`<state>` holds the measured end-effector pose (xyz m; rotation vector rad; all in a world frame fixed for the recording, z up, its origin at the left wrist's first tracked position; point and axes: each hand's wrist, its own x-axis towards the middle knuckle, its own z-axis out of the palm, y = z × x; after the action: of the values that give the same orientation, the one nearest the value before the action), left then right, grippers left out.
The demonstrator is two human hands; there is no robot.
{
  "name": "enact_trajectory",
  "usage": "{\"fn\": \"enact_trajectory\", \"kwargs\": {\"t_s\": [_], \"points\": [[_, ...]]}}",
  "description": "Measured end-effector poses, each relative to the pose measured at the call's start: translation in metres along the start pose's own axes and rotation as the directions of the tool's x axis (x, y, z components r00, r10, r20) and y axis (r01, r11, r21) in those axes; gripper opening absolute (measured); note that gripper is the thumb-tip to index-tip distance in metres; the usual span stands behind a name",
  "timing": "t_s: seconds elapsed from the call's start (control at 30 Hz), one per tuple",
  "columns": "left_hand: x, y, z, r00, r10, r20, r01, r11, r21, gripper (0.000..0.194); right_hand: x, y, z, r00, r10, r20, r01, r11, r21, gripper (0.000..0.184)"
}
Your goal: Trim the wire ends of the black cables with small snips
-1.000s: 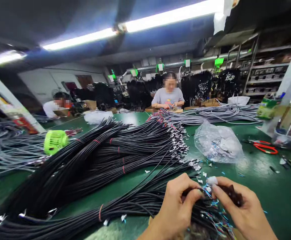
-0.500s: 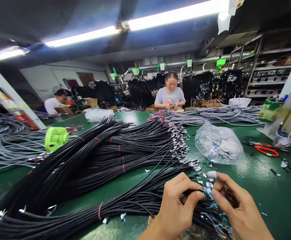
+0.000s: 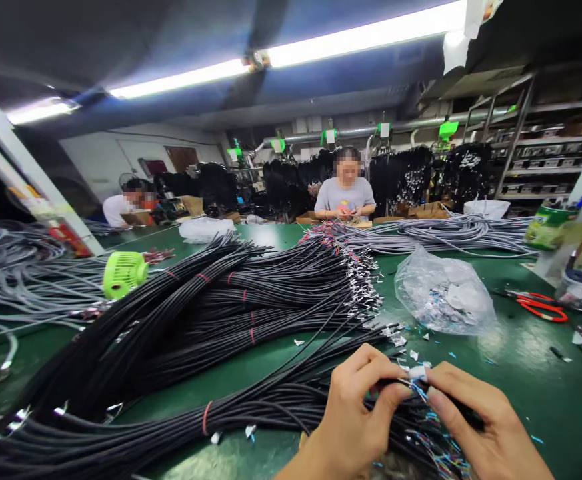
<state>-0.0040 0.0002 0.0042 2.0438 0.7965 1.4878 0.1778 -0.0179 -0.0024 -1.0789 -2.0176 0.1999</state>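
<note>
My left hand (image 3: pixel 363 407) pinches a black cable between thumb and forefinger, close to its stripped end. Thin blue and white wires (image 3: pixel 419 389) fan out from that end. At these wires is my right hand (image 3: pixel 481 407), its thumb and forefinger closed about them; a white finger cot (image 3: pixel 419 373) covers the forefinger's tip. Under both hands lies a bundle of black cables (image 3: pixel 251 410) tied with a red band, its coloured wire ends (image 3: pixel 438 443) spread below my right hand. White scraps (image 3: pixel 414 355) lie just beyond my fingertips.
Large black cable bundles (image 3: pixel 181 320) fill the green table's left and middle. A clear plastic bag (image 3: pixel 445 293) of scraps stands ahead of my right hand, with red-handled pliers (image 3: pixel 541 307) farther right. A green fan (image 3: pixel 125 275) sits at left. A co-worker (image 3: pixel 345 190) sits across the table.
My right forefinger has come down from above the wires, and its covered tip now meets them beside my left fingertips. The left hand keeps its pinch. The view has shifted slightly left.
</note>
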Motion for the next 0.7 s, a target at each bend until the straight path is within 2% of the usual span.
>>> {"fn": "enact_trajectory", "kwargs": {"t_s": [0.27,0.37,0.47,0.57,0.7], "points": [[-0.004,-0.003,0.004,0.999,-0.016,-0.04,0.017,0.999,0.028,0.004,-0.001,0.001,-0.001,0.999,-0.034,-0.005,0.034,0.999,0.014,0.02],[-0.006,-0.003,0.005,0.998,-0.054,-0.028,0.055,0.998,0.029,0.013,0.0,0.0,0.002,0.999,-0.033,-0.023,0.034,0.998,0.044,0.02],[-0.007,-0.004,0.007,0.98,-0.196,0.039,0.199,0.977,-0.081,0.025,0.0,-0.002,0.005,0.996,-0.031,-0.08,0.034,0.999,0.033,0.019],[-0.005,-0.006,0.008,0.937,-0.322,0.135,0.348,0.896,-0.275,0.037,-0.001,-0.003,0.007,0.992,-0.03,-0.121,0.032,0.999,0.016,0.019],[-0.001,-0.005,0.008,0.911,-0.369,0.184,0.412,0.826,-0.385,0.043,-0.002,-0.002,0.009,0.987,-0.036,-0.158,0.033,0.999,-0.017,0.019]]}}
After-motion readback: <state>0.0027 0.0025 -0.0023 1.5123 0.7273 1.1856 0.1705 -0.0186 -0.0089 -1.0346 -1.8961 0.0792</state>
